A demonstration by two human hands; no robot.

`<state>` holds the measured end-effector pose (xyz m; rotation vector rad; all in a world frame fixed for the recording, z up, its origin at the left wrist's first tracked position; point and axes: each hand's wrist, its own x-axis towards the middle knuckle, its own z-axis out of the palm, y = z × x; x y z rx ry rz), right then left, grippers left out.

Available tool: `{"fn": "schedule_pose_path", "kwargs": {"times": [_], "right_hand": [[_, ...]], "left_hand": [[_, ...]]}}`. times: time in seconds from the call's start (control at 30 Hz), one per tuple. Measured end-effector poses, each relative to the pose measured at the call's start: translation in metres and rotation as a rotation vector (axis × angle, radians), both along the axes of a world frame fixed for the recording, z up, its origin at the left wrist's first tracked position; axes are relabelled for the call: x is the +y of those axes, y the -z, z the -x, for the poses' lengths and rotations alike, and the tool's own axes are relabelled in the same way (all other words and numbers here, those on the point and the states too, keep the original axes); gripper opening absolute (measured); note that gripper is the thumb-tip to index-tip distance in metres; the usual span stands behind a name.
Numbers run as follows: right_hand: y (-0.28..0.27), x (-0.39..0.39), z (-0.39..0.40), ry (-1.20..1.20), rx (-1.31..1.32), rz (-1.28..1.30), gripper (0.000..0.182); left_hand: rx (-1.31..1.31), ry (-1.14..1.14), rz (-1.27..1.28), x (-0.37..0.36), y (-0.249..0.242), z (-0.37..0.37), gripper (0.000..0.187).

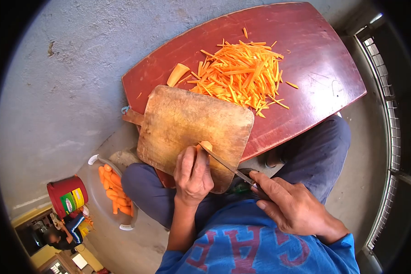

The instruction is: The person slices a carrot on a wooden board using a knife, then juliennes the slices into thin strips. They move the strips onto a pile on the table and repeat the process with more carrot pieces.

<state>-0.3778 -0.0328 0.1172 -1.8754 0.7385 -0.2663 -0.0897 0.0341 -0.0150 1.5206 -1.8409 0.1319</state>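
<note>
On the cutting board [187, 116], the left hand [194, 176] is pinching a carrot piece [207, 145]; above its near edge, the right hand [293, 204] is gripping a knife [226, 165]; beyond it, carrot strips [246, 71] are lying heaped.

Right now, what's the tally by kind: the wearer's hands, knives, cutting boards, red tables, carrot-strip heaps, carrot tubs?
Left hand and right hand: 2
Knife: 1
Cutting board: 1
Red table: 1
Carrot-strip heap: 1
Carrot tub: 1
Total: 7

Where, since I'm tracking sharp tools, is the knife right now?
The knife is below and right of the head view's centre, in the right grip, extending over the wooden board beside the left grip.
</note>
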Motion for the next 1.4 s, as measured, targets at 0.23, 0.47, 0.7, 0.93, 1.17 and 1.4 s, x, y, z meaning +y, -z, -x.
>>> {"fn": "schedule_pose_path", "kwargs": {"times": [0.23,0.47,0.7,0.93,1.17,1.4], "right_hand": [[-0.008,-0.001,-0.005,0.011,0.047,-0.042,0.068],[0.009,-0.016,-0.028,-0.018,0.02,-0.025,0.047],[0.048,-0.033,-0.067,-0.043,0.032,-0.022,0.037],[0.017,-0.034,-0.052,0.015,-0.058,0.016,0.038],[-0.002,-0.028,-0.032,0.015,0.004,-0.003,0.043],[-0.013,-0.024,-0.025,-0.007,0.041,0.009,0.052]], "left_hand": [[-0.018,-0.004,0.007,0.001,0.002,0.001,0.039],[0.01,-0.019,0.003,0.001,0.002,0.005,0.031],[0.028,-0.021,0.006,0.0,0.0,0.007,0.033],[0.028,-0.05,0.013,0.0,0.002,0.007,0.035],[0.032,-0.058,0.043,-0.001,0.006,0.008,0.036],[0.069,-0.055,0.042,0.0,0.008,0.006,0.042]]}}
